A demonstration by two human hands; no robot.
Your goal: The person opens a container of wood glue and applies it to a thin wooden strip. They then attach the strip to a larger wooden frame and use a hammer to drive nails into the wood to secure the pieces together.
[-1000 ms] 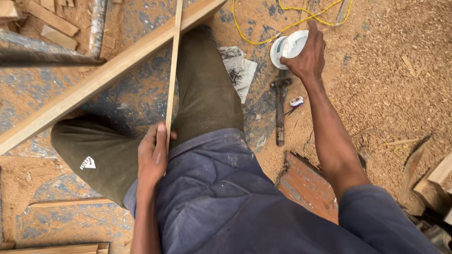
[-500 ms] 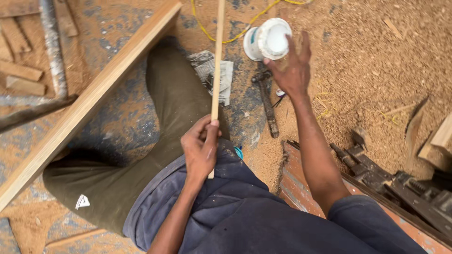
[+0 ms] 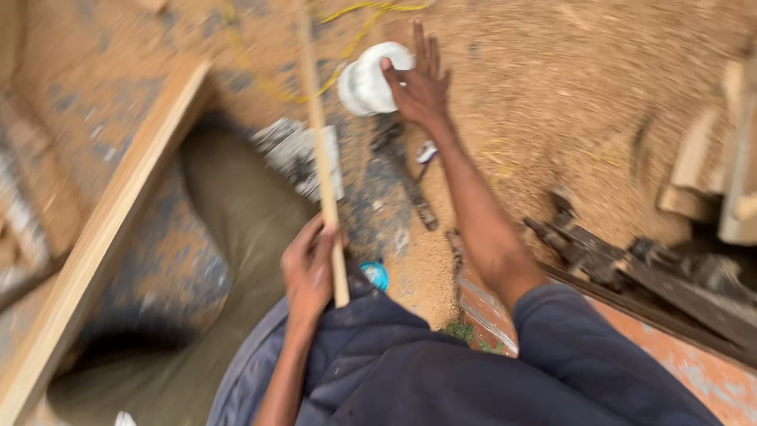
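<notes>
The view is blurred by motion. My left hand (image 3: 309, 268) grips the near end of a thin wooden strip (image 3: 319, 142) that runs away from me over my olive trouser leg (image 3: 236, 213). My right hand (image 3: 420, 83) reaches far forward with fingers spread, resting on the side of a white plastic container (image 3: 369, 79) that stands on the sawdust-covered ground. A dark metal tool (image 3: 406, 177) lies just below that hand.
A long wooden plank (image 3: 110, 229) runs diagonally at the left. A yellow cord (image 3: 347, 24) loops near the container. Crumpled paper (image 3: 296, 150) lies by the strip. A small blue round object (image 3: 377, 274) sits near my lap. Wood offcuts (image 3: 710, 173) and dark metal parts (image 3: 615, 252) lie at the right.
The view has swung and blurred. My right hand stays on the white container. My left hand still holds the strip.
</notes>
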